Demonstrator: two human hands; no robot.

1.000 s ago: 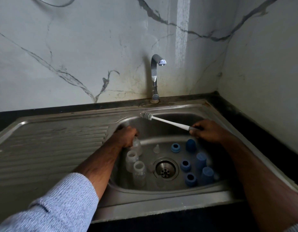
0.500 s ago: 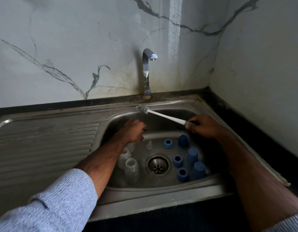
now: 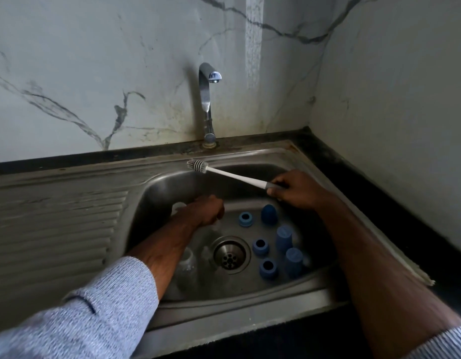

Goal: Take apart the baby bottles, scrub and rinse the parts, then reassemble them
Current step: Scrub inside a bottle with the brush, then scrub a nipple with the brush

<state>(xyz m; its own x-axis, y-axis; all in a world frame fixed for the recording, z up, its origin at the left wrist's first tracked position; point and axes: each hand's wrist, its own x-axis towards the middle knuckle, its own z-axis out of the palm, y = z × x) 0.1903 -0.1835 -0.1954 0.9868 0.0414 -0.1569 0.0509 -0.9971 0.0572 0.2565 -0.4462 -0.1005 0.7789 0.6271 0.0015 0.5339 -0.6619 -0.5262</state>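
Blue plastic collars [image 3: 260,247] and caps [image 3: 284,239] stand separated right of the curled left hand [image 3: 207,210], whose contents cannot be determined, clear bottles [image 3: 187,264] beneath its forearm; right hand [image 3: 295,189] grips white bottle brush [image 3: 233,174], so disassembly appears complete, scrubbing pending.

a chrome tap [image 3: 207,104] stands upper centre against the marble wall [image 3: 94,60]; black counter [image 3: 353,182] at right.
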